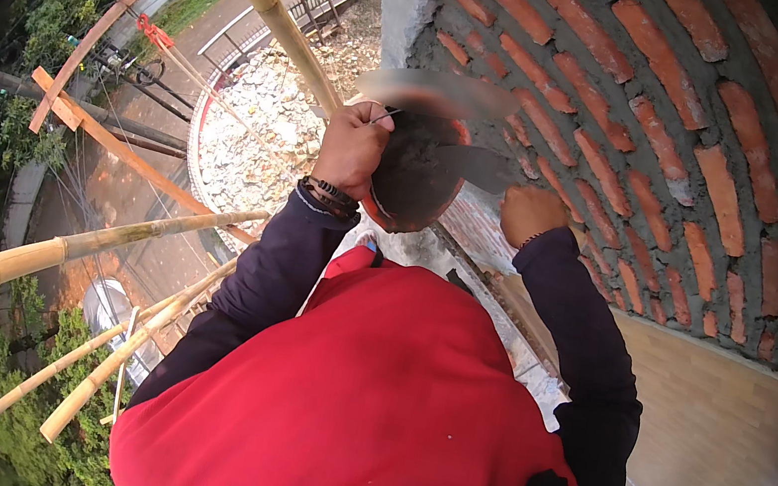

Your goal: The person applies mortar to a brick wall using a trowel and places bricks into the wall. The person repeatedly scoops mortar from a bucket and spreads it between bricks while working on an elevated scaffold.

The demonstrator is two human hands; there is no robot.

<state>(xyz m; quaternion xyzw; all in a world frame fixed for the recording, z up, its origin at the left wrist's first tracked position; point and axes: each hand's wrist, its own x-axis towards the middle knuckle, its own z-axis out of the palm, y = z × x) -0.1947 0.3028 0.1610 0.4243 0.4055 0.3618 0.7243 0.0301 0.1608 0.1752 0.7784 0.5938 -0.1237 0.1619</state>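
A round bucket [458, 191] with a reddish-orange rim hangs in front of me, with dark grey wet mortar [410, 168] in it. At its left rim my left hand [353, 150] is closed, with a thin wire handle showing at its fingers. My right hand [531, 214] is closed round a trowel, whose grip the fingers hide. The trowel's grey blade [483, 169] points left over the mortar. A blurred grey strip [439, 94] crosses above the bucket; I cannot make out what it is.
A brick wall [618, 126] with grey joints rises on the right, beside a grey column [407, 4]. Bamboo poles [128, 242] and an orange-brown beam [125, 155] stick out at left. Far below lie rubble [260, 128] and a road. A wood-patterned surface [714, 422] is at lower right.
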